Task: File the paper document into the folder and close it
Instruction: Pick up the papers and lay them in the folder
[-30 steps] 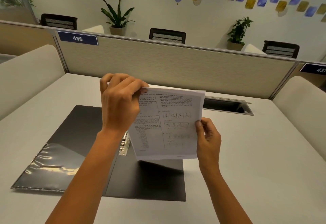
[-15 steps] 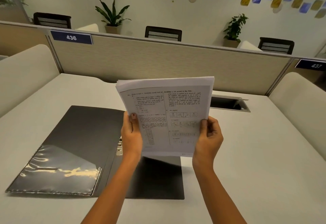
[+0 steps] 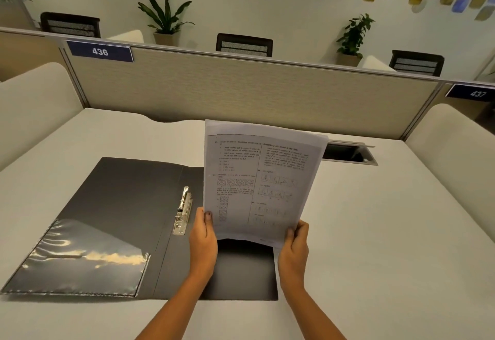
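Note:
A printed paper document (image 3: 261,179) of a few sheets is held upright above the right half of an open dark grey folder (image 3: 126,205). My left hand (image 3: 203,235) grips the document's lower left corner, thumb on the front. My right hand (image 3: 294,243) grips its lower right corner. The folder lies flat on the desk, with a metal clip (image 3: 183,211) along its spine and a clear plastic pocket (image 3: 85,259) on the left flap. The paper hides much of the folder's right flap.
The white desk (image 3: 375,232) is bounded by a beige partition (image 3: 254,93) at the back and padded side dividers. A cable hatch (image 3: 348,153) is sunk into the desk behind the paper. Chairs and potted plants stand beyond the partition.
My left hand came off the document's top edge and took the lower left corner. The paper now stands lower and straighter over the folder's right flap.

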Motion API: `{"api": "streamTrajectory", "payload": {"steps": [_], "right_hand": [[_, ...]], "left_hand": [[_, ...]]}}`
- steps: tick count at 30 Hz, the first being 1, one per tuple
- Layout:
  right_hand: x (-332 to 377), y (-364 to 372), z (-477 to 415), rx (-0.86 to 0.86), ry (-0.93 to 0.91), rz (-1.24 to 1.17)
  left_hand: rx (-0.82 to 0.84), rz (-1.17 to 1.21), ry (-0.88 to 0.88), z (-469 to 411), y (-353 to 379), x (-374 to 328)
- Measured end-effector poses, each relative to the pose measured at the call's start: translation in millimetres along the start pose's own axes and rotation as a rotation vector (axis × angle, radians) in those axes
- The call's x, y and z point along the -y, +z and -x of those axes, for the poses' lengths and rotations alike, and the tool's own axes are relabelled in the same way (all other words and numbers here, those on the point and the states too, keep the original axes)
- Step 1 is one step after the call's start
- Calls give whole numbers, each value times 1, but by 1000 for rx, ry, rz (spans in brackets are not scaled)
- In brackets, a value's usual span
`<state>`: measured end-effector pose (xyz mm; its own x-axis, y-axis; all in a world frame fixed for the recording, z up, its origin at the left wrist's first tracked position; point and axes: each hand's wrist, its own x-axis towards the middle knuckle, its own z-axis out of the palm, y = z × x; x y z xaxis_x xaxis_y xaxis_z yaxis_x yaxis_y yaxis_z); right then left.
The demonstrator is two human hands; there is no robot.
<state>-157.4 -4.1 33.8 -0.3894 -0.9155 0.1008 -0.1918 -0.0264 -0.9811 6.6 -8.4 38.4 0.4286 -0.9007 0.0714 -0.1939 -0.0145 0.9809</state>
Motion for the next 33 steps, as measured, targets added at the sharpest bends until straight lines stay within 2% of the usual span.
{"api": "streamTrajectory", "payload": {"steps": [4,10,15,21,33], "right_hand": [[-13,1,6,-6,18,97],[-9,-7,2,53,18,194],[-9,-16,10,114,101,269],[-13,-12,27,118,144,362],[-9,5,43,201,141,350]], "left_hand": [[27,-126,-57,8,-3,22],[17,-286,-61,4,-16,15],[103,-421,-193,1,-29,18],[161,-448,-369,7,-43,30],[122,-494,-433,11,-72,29]]}}
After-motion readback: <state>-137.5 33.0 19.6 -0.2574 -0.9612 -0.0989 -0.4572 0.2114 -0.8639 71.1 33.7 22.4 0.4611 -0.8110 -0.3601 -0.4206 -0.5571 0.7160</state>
